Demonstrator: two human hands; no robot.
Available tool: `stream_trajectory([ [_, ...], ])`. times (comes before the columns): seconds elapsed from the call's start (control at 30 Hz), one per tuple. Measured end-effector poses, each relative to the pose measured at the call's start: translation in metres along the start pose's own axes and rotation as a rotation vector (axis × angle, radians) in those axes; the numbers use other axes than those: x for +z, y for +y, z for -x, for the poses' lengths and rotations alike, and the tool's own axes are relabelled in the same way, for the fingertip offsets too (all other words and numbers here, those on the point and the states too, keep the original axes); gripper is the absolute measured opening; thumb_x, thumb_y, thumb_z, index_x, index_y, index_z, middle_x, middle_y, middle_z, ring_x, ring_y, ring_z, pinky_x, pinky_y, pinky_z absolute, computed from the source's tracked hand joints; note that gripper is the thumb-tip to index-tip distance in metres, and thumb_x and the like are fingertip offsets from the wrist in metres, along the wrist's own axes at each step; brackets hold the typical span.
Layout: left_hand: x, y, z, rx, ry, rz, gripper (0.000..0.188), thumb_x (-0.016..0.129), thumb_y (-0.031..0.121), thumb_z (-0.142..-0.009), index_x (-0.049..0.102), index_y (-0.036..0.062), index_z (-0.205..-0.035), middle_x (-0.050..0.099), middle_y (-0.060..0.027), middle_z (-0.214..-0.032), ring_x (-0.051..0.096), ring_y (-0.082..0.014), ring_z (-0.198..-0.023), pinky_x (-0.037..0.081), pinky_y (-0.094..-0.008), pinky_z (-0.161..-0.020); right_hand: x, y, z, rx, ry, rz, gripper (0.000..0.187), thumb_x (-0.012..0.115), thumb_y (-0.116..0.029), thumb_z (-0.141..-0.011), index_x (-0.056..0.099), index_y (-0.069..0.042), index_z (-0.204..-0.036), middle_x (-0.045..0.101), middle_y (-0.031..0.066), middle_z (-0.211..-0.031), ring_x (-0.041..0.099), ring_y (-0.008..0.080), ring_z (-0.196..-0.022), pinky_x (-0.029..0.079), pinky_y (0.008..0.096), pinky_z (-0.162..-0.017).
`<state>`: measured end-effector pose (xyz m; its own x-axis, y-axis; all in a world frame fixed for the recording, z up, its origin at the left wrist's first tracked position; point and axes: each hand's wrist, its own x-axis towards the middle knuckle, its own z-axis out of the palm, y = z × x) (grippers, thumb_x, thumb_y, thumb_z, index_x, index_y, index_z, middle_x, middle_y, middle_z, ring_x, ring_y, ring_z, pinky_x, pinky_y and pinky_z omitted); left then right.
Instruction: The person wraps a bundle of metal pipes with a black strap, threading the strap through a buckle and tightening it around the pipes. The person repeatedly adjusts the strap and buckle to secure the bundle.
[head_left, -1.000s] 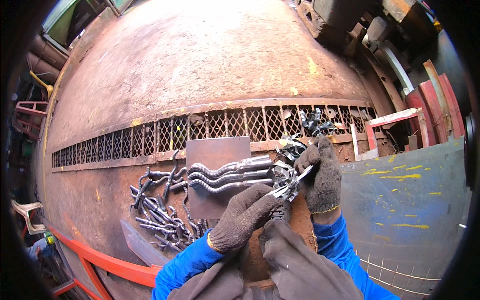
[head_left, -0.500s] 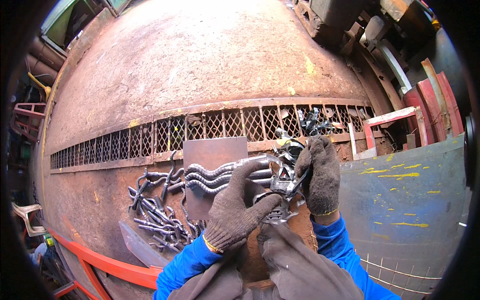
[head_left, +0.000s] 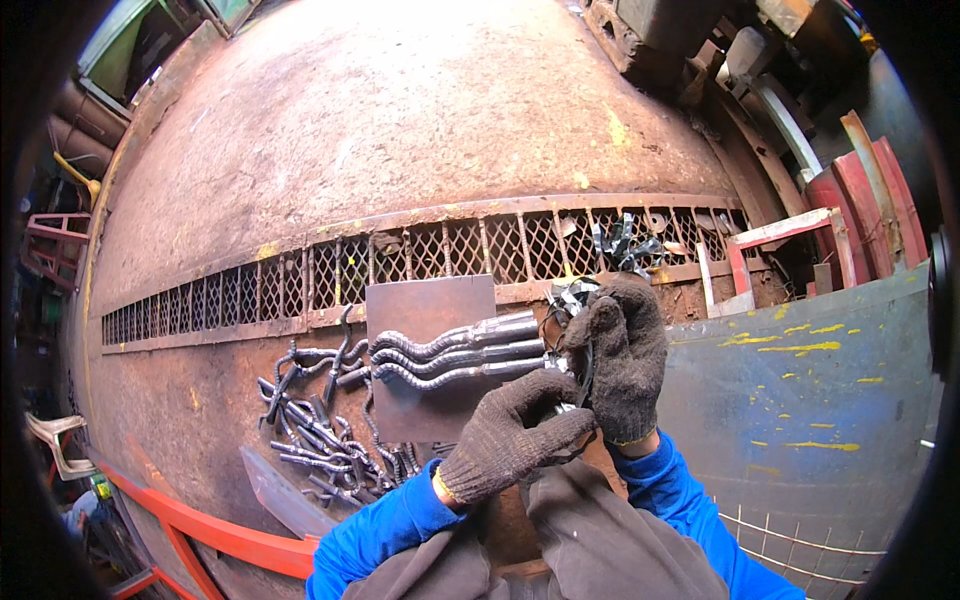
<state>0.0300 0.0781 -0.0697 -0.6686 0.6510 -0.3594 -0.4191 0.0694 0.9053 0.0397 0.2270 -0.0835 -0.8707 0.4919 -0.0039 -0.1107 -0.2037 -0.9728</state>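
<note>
Both of my hands wear dark knitted work gloves. My right hand point(head_left: 625, 350) is closed around shiny black-and-silver strips point(head_left: 571, 296), whose ends poke out beside its fingers. Just below and to the left, my left hand point(head_left: 515, 437) has its thumb and fingers pinched together. A bright scrap shows at its fingertips, but most of what it holds is hidden. Beyond the left hand, three wavy metal rods point(head_left: 455, 350) with thicker straight ends lie side by side on a flat steel plate point(head_left: 440, 298).
More bent rods point(head_left: 320, 435) lie heaped left of the plate. A rusty mesh grating point(head_left: 430, 252) crosses the floor ahead, with loose strips point(head_left: 625, 243) on it. A blue-grey metal sheet point(head_left: 800, 400) stands at the right. An orange-red bar point(head_left: 230, 535) runs along the lower left.
My left hand has moved down and right, off the rods, and its fingers have closed. My right hand has shifted slightly left; much of the strip bundle between the hands is now hidden.
</note>
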Motion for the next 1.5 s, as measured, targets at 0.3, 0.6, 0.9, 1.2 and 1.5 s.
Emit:
stream_trajectory([
  [0.3, 0.001, -0.004, 0.001, 0.014, 0.134, -0.092, 0.018, 0.069, 0.01, -0.092, 0.067, -0.002, -0.105, 0.069, -0.0047, -0.088, 0.064, -0.0081, -0.079, 0.054, -0.0253, -0.069, -0.008, -0.007, -0.009, -0.055, 0.077, -0.034, 0.013, 0.054, -0.02, -0.105, 0.054, -0.007, -0.109, 0.058, 0.0013, -0.078, 0.055, 0.007, -0.064, 0.046, 0.0217, -0.056],
  [0.6, 0.009, -0.005, -0.007, 0.169, 0.322, -0.536, 0.023, 0.061, 0.019, -0.088, 0.068, 0.0082, -0.107, 0.067, -0.0209, -0.092, 0.068, -0.0373, -0.083, 0.054, -0.0437, -0.075, -0.02, -0.008, 0.032, -0.266, -0.145, 0.283, 0.019, 0.069, -0.007, -0.094, 0.061, -0.001, -0.11, 0.067, 0.0121, -0.095, 0.066, 0.0238, -0.091, 0.052, 0.037, -0.084],
  [0.9, 0.01, -0.01, -0.003, 0.064, 0.137, -0.309, 0.022, 0.058, 0.018, -0.092, 0.068, 0.0049, -0.107, 0.068, -0.0178, -0.094, 0.068, -0.0355, -0.083, 0.054, -0.0414, -0.076, -0.006, -0.018, 0.025, -0.262, 0.142, 0.053, 0.02, 0.058, -0.021, -0.103, 0.054, -0.002, -0.11, 0.062, 0.0072, -0.077, 0.059, 0.0122, -0.063, 0.047, 0.0243, -0.057],
  [1.2, 0.001, -0.012, 0.004, 0.052, 0.03, 0.001, 0.023, 0.053, 0.017, -0.104, 0.063, 0.0006, -0.117, 0.065, -0.0043, -0.09, 0.06, -0.0086, -0.084, 0.051, -0.0264, -0.075, -0.001, -0.033, -0.001, -0.029, -0.054, 0.004, 0.041, 0.052, -0.037, -0.105, 0.053, -0.002, -0.127, 0.066, 0.0099, -0.1, 0.064, 0.0144, -0.086, 0.054, 0.0279, -0.075],
  [1.5, -0.013, -0.014, 0.008, 0.075, 0.27, 0.274, 0.039, 0.049, 0.04, -0.106, 0.066, 0.0059, -0.111, 0.057, 0.0029, -0.077, 0.047, -0.0036, -0.062, 0.035, -0.0201, -0.053, -0.032, -0.027, 0.011, 0.251, -0.576, 0.301, 0.032, 0.067, -0.022, -0.098, 0.064, 0.0, -0.121, 0.069, 0.0077, -0.106, 0.063, 0.0124, -0.097, 0.053, 0.0302, -0.085],
])
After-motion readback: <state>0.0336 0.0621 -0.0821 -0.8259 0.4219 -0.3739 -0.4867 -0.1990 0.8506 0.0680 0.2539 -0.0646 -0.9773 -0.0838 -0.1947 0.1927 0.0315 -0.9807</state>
